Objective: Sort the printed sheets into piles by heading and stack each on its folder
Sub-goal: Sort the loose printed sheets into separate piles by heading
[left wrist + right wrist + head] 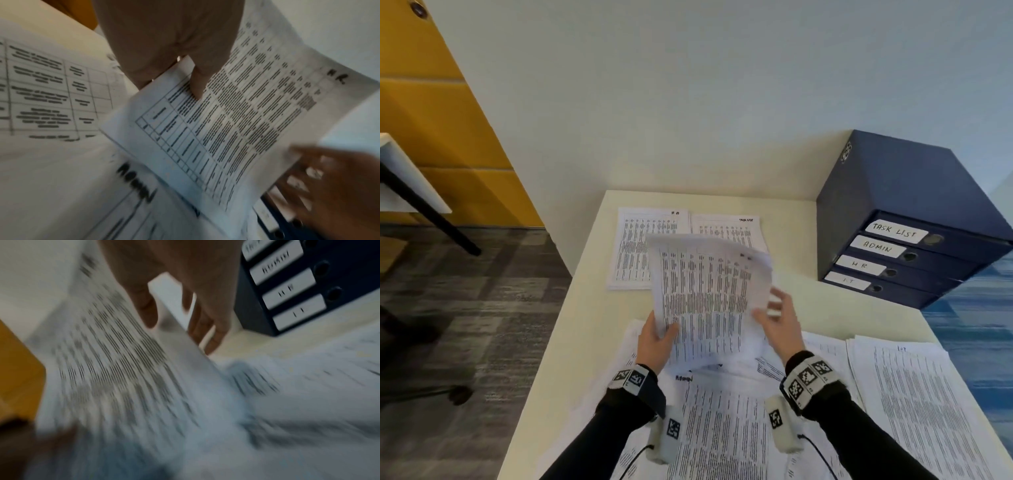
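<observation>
Cream laminate forms the desk (592, 308), and every place below is given from the dark blue stack of folders (900, 219) at its far right corner, spines labelled TASK LIST, ADMIN, HR and what seems IT. Well to the left of that stack, two sorted piles lie side by side: the HR pile (633, 246) and, nearer the stack, the TASK LIST pile (736, 229). Nearer the person, loose unsorted sheets (722, 428) are spread wide. A printed sheet (709, 291) is held raised between, long axis pointing toward the piles — its corner heading looks like HR in the left wrist view. It is pinched at its near left edge by the left hand (655, 342); the right hand (779, 320) is spread at the right edge, holding nothing. The HR pile lies ahead-left, on the left hand's side — bare desk remains around it.
</observation>
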The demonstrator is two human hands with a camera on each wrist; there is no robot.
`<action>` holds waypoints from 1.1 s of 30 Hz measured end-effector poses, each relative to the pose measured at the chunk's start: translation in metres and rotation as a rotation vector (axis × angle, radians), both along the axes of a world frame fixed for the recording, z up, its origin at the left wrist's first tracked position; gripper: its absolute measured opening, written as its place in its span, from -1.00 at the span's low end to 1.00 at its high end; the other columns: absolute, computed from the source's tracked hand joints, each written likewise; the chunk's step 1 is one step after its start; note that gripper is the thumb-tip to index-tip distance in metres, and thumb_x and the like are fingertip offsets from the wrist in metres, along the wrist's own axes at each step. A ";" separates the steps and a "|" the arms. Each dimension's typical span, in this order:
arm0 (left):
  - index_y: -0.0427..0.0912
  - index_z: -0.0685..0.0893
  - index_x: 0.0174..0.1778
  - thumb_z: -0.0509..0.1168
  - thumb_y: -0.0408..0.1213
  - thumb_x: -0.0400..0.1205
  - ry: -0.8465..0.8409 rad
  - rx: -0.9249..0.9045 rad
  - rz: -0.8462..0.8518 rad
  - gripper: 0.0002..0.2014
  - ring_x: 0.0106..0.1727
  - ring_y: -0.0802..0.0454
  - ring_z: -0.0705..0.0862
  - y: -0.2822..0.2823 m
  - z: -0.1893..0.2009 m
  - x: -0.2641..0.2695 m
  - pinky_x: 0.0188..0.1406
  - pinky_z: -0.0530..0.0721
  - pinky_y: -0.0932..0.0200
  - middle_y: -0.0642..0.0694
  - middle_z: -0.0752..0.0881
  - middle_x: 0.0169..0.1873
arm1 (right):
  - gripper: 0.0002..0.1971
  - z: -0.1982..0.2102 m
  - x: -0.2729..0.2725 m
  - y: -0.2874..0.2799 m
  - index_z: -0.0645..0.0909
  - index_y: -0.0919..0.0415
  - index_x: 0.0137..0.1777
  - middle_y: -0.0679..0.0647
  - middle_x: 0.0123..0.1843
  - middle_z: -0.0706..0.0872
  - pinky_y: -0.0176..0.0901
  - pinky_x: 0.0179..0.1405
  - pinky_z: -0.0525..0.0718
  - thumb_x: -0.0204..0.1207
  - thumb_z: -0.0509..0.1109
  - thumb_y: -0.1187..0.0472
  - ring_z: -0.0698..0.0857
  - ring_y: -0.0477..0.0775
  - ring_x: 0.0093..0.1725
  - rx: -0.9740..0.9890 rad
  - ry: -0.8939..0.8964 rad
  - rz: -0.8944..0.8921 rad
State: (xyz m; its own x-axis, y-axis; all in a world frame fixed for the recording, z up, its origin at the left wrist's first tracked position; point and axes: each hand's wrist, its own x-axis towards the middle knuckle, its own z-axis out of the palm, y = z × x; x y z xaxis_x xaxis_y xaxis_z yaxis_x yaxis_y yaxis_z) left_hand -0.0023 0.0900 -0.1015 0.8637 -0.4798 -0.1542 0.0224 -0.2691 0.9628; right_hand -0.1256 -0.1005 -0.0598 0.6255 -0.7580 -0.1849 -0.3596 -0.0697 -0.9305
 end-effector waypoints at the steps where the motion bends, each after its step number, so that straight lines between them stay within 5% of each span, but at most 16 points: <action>1: -0.09 0.42 0.34 0.27 -0.36 0.67 0.031 0.002 -0.004 -0.66 0.25 0.03 0.58 0.001 0.002 0.009 0.32 0.51 0.08 0.06 0.59 0.16 | -0.55 -0.013 0.003 0.001 0.38 0.17 0.40 0.13 0.19 0.60 -0.13 -0.01 0.57 0.54 0.40 0.28 0.66 0.12 0.07 0.005 0.110 0.077; 4: -0.18 0.41 0.40 0.27 -0.34 0.67 0.100 0.080 0.002 -0.62 0.27 0.02 0.53 0.002 0.003 0.045 0.31 0.45 0.09 0.01 0.55 0.19 | -0.73 -0.041 0.026 -0.001 0.51 0.23 0.27 0.13 0.15 0.67 -0.10 0.11 0.58 0.58 0.29 0.27 0.64 0.18 0.16 -0.014 0.347 0.268; 7: -0.20 0.45 0.28 0.30 -0.36 0.64 0.176 0.142 0.028 -0.70 0.23 -0.04 0.57 0.006 0.008 0.084 0.29 0.51 0.03 -0.05 0.58 0.17 | -0.71 -0.040 0.066 -0.005 0.51 0.22 0.32 0.17 0.27 0.65 0.05 0.20 0.63 0.61 0.22 0.30 0.63 0.22 0.21 0.110 0.378 0.380; 10: -0.21 0.34 0.46 0.39 -0.22 0.59 0.243 0.175 0.069 -0.44 0.38 -0.11 0.49 0.011 0.008 0.122 0.40 0.46 -0.01 -0.05 0.47 0.33 | -0.77 -0.031 0.106 -0.002 0.40 0.09 0.27 0.10 0.19 0.60 0.13 -0.24 0.79 0.66 0.18 0.30 0.63 0.25 0.16 0.348 0.317 0.362; 12: -0.29 0.17 0.60 0.34 -0.24 0.63 0.240 0.273 0.072 -0.33 0.48 -0.22 0.41 0.015 0.006 0.136 0.39 0.47 -0.09 -0.17 0.40 0.44 | -0.80 -0.026 0.129 0.003 0.39 0.13 0.24 0.13 0.18 0.60 0.14 -0.30 0.80 0.66 0.18 0.31 0.65 0.24 0.09 0.392 0.302 0.352; 14: -0.23 0.19 0.56 0.27 -0.33 0.66 0.312 0.333 0.043 -0.43 0.34 -0.30 0.54 0.021 -0.002 0.144 0.11 0.69 -0.18 -0.23 0.40 0.45 | -0.80 -0.025 0.148 0.010 0.38 0.18 0.25 0.14 0.18 0.59 0.10 -0.36 0.79 0.66 0.18 0.34 0.64 0.17 -0.03 0.439 0.289 0.317; 16: -0.20 0.28 0.43 0.18 -0.38 0.68 0.329 0.350 -0.002 -0.60 -0.01 -0.27 0.74 0.025 -0.008 0.150 -0.31 0.80 -0.09 -0.27 0.51 0.36 | -0.73 -0.027 0.163 0.016 0.36 0.23 0.32 0.18 0.23 0.54 -0.01 -0.47 0.77 0.66 0.19 0.37 0.59 0.11 -0.11 0.476 0.281 0.280; 19: -0.25 0.28 0.41 0.11 -0.41 0.70 0.216 0.391 0.088 -0.65 -0.41 -0.14 0.72 0.022 -0.014 0.165 -0.65 0.70 0.15 -0.34 0.56 0.24 | -0.56 -0.038 0.183 0.021 0.21 0.27 0.54 0.32 0.48 0.39 -0.09 -0.27 0.77 0.68 0.12 0.37 0.56 0.03 -0.18 0.402 0.260 0.265; 21: -0.25 0.31 0.43 0.13 -0.44 0.68 0.156 0.400 0.193 -0.62 -0.49 -0.08 0.66 0.018 -0.012 0.177 -0.73 0.62 0.25 -0.40 0.57 0.22 | -0.65 -0.031 0.192 0.019 0.39 0.34 0.41 0.30 0.33 0.53 -0.09 -0.04 0.72 0.71 0.13 0.17 0.60 0.09 -0.06 0.218 0.370 0.324; 22: -0.24 0.32 0.43 0.14 -0.46 0.67 0.152 0.384 0.234 -0.61 -0.49 -0.08 0.66 0.016 -0.011 0.181 -0.71 0.64 0.24 -0.42 0.58 0.22 | -0.60 -0.025 0.195 0.015 0.54 0.35 0.12 0.25 0.07 0.62 -0.09 0.07 0.62 0.69 0.12 -0.02 0.59 0.14 0.01 0.103 0.480 0.383; 24: -0.24 0.32 0.45 0.16 -0.48 0.65 0.171 0.395 0.271 -0.57 -0.35 -0.17 0.71 0.014 -0.008 0.184 -0.44 0.77 0.10 -0.43 0.56 0.27 | -0.45 -0.025 0.198 0.013 0.40 0.23 -0.33 0.06 -0.36 0.45 -0.15 -0.10 0.49 0.65 0.02 -0.23 0.56 0.10 -0.13 -0.242 0.702 0.586; 26: -0.25 0.22 0.54 0.19 -0.41 0.65 0.084 0.552 0.249 -0.48 0.05 -0.33 0.69 0.013 -0.002 0.179 0.08 0.70 -0.09 -0.40 0.40 0.42 | -0.53 -0.025 0.198 0.008 0.39 0.23 -0.25 0.00 -0.41 0.36 -0.24 -0.26 0.43 0.68 0.05 -0.16 0.46 0.03 -0.35 -0.380 0.712 0.654; 28: -0.26 0.20 0.58 0.21 -0.34 0.67 -0.113 0.666 0.201 -0.44 0.31 -0.33 0.53 0.013 0.004 0.163 0.31 0.51 -0.14 -0.34 0.30 0.47 | -0.71 -0.021 0.190 0.008 0.47 0.29 -0.16 0.07 -0.36 0.45 -0.18 -0.25 0.49 0.69 0.17 0.08 0.46 0.02 -0.38 -0.254 0.587 0.493; 31: -0.19 0.45 0.42 0.22 -0.31 0.66 -0.427 0.536 0.117 -0.62 0.17 -0.17 0.61 0.015 0.013 0.124 0.21 0.59 -0.11 -0.22 0.50 0.28 | -0.74 -0.021 0.151 0.010 0.64 0.35 0.18 0.18 0.13 0.68 -0.10 0.19 0.57 0.65 0.19 0.28 0.65 0.12 0.11 -0.219 0.313 0.258; 33: -0.15 0.58 0.19 0.22 -0.29 0.67 -0.480 0.467 -0.034 -0.80 -0.05 0.01 0.65 0.014 0.013 0.090 0.05 0.66 0.06 -0.08 0.61 0.07 | -0.74 -0.016 0.117 0.015 0.62 0.24 0.26 0.11 0.19 0.68 -0.08 0.23 0.63 0.64 0.20 0.27 0.65 0.06 0.13 -0.143 0.222 0.230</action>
